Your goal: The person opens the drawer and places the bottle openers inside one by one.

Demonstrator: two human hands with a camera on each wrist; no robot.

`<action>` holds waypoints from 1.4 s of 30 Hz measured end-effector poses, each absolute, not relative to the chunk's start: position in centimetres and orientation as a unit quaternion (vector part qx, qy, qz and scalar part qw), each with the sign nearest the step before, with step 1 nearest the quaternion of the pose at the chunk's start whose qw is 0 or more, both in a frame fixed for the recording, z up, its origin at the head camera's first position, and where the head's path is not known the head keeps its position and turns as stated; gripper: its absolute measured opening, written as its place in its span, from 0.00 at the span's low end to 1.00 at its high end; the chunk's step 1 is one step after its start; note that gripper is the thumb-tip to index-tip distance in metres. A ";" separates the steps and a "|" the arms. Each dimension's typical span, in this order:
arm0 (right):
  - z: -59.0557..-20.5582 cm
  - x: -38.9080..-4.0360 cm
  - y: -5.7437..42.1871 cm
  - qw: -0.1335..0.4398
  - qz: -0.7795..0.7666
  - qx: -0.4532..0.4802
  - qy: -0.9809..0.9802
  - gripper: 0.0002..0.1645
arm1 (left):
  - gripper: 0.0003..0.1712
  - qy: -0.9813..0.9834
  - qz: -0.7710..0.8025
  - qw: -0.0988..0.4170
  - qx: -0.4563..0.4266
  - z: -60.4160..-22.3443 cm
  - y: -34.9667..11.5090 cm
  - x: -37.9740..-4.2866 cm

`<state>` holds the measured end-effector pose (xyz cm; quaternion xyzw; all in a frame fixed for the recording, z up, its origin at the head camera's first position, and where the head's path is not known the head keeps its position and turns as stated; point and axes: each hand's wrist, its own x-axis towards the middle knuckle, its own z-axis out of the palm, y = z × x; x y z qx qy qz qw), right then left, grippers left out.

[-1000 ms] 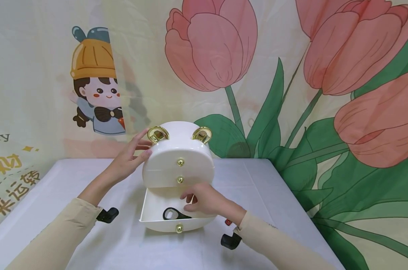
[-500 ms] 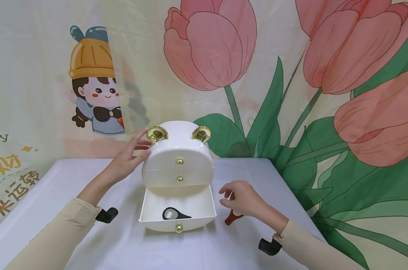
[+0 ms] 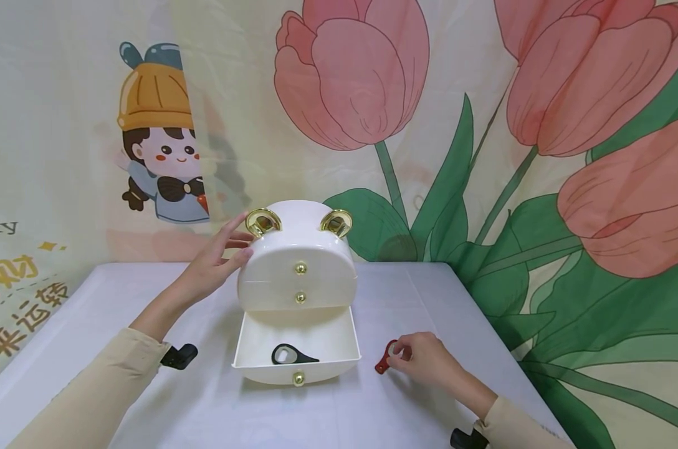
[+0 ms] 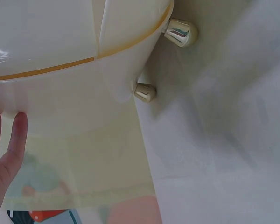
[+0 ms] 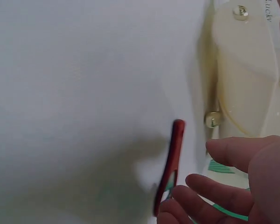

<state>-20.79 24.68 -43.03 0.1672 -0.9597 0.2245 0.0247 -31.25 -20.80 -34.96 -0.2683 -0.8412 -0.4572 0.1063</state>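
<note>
A white rounded storage box [image 3: 296,280] with gold ear-shaped trims stands on the table, its bottom drawer [image 3: 260,333] pulled out. Inside that drawer lies a small black magnifying glass [image 3: 305,358]. My left hand [image 3: 212,262] rests its fingers against the box's left side; in the left wrist view two extended fingers [image 4: 17,135] touch the white wall. Right of the drawer, my right hand [image 3: 429,358] is at a red magnifying glass [image 3: 381,365], fingertips right at its ring. The right wrist view has thumb and fingers spread apart beside the red magnifying glass [image 5: 174,149].
A white cloth covers the table [image 3: 165,405]. Behind it hangs a printed backdrop [image 3: 249,125] with tulips and a cartoon figure. Gold feet [image 4: 145,92] hold the box up, and gold knobs [image 3: 300,268] stick out of its front.
My right hand has moved from over the open drawer rightward, then down to the red magnifying glass. My left hand, the box and the black magnifying glass stay in place.
</note>
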 end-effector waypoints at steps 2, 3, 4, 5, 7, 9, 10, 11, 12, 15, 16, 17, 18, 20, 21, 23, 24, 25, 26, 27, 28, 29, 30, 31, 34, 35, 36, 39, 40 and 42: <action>-43.6 -20.6 24.9 0.024 0.222 0.157 -0.962 0.08 | 0.45 -0.842 -0.456 0.105 -0.267 -35.0 -20.8 -31.2; -43.8 -20.6 25.0 0.022 0.224 0.151 -0.962 0.08 | 0.45 -0.842 -0.456 0.105 -0.267 -35.0 -20.8 -31.2; -44.1 -20.5 25.1 0.020 0.225 0.144 -0.963 0.08 | 0.45 -0.843 -0.456 0.105 -0.267 -34.9 -20.8 -31.2; -44.3 -20.6 25.1 0.019 0.223 0.135 -0.965 0.08 | 0.45 -0.843 -0.456 0.105 -0.267 -34.9 -20.7 -31.2; -44.6 -20.6 25.2 0.017 0.219 0.113 -0.969 0.08 | 0.45 -0.842 -0.456 0.106 -0.268 -34.9 -20.7 -31.2; -44.8 -20.6 25.1 0.017 0.219 0.093 -0.971 0.09 | 0.45 -0.842 -0.456 0.106 -0.269 -34.9 -20.7 -31.2; -44.8 -20.6 25.1 0.017 0.215 0.084 -0.973 0.10 | 0.45 -0.841 -0.457 0.105 -0.269 -34.8 -20.7 -31.2; -44.8 -20.6 25.1 0.018 0.212 0.078 -0.974 0.10 | 0.45 -0.841 -0.458 0.105 -0.270 -34.7 -20.6 -31.2; -44.8 -20.5 25.1 0.018 0.212 0.074 -0.974 0.11 | 0.45 -0.841 -0.458 0.105 -0.270 -34.7 -20.7 -31.1; -44.6 -20.3 25.0 0.020 0.209 0.072 -0.975 0.13 | 0.45 -0.838 -0.463 0.102 -0.271 -34.6 -20.7 -31.0; -44.5 -20.2 25.0 0.020 0.208 0.071 -0.975 0.12 | 0.46 -0.837 -0.464 0.101 -0.271 -34.5 -20.7 -31.0; -44.5 -20.2 25.0 0.021 0.209 0.070 -0.975 0.12 | 0.46 -0.836 -0.465 0.101 -0.272 -34.5 -20.7 -31.0; -44.5 -20.1 24.9 0.021 0.211 0.069 -0.975 0.11 | 0.46 -0.836 -0.466 0.100 -0.272 -34.5 -20.8 -31.0; -44.4 -20.2 24.7 0.019 0.217 0.063 -0.974 0.11 | 0.46 -0.836 -0.466 0.100 -0.273 -34.6 -20.8 -31.0; -44.4 -20.2 24.5 0.015 0.220 0.060 -0.974 0.12 | 0.46 -0.837 -0.465 0.100 -0.272 -34.6 -20.8 -31.0; -44.4 -20.4 24.2 0.016 0.221 0.057 -0.973 0.14 | 0.46 -0.839 -0.462 0.100 -0.270 -34.7 -20.8 -31.0; -44.4 -20.5 24.0 0.016 0.220 0.056 -0.974 0.15 | 0.45 -0.840 -0.461 0.099 -0.269 -34.8 -20.9 -31.1; -44.5 -20.7 23.9 0.017 0.216 0.056 -0.975 0.16 | 0.45 -0.841 -0.460 0.099 -0.267 -34.8 -20.9 -31.1; -44.6 -20.8 23.8 0.021 0.212 0.057 -0.975 0.18 | 0.45 -0.841 -0.460 0.098 -0.266 -34.9 -20.9 -31.1; -44.7 -20.9 23.6 0.023 0.205 0.057 -0.977 0.20 | 0.45 -0.842 -0.460 0.098 -0.265 -34.9 -20.9 -31.1; -44.7 -21.1 23.5 0.026 0.199 0.055 -0.978 0.22 | 0.45 -0.842 -0.459 0.098 -0.266 -34.9 -20.9 -31.1; -44.8 -21.2 23.3 0.027 0.194 0.054 -0.979 0.24 | 0.45 -0.842 -0.460 0.099 -0.266 -35.0 -20.9 -31.1; -44.9 -21.4 23.1 0.027 0.190 0.052 -0.980 0.26 | 0.45 -0.841 -0.460 0.099 -0.267 -35.0 -20.9 -31.2; -45.0 -21.6 22.9 0.027 0.183 0.050 -0.981 0.28 | 0.45 -0.840 -0.461 0.100 -0.267 -35.0 -20.9 -31.2; -45.2 -22.1 22.2 0.028 0.164 0.048 -0.985 0.35 | 0.45 -0.838 -0.462 0.102 -0.270 -35.1 -20.9 -31.2; -45.3 -22.2 22.0 0.028 0.157 0.048 -0.986 0.37 | 0.45 -0.838 -0.463 0.101 -0.270 -35.0 -20.9 -31.3; -45.4 -22.4 21.8 0.028 0.151 0.049 -0.987 0.38 | 0.45 -0.838 -0.463 0.100 -0.270 -35.0 -20.9 -31.3; -45.5 -22.8 21.6 0.026 0.146 0.057 -0.987 0.37 | 0.45 -0.839 -0.462 0.097 -0.270 -35.0 -20.8 -31.2; -45.5 -22.9 21.6 0.025 0.148 0.061 -0.987 0.35 | 0.45 -0.839 -0.462 0.097 -0.270 -34.9 -20.8 -31.2; -45.5 -23.2 21.7 0.017 0.158 0.071 -0.985 0.32 | 0.45 -0.840 -0.462 0.095 -0.270 -34.9 -20.8 -31.2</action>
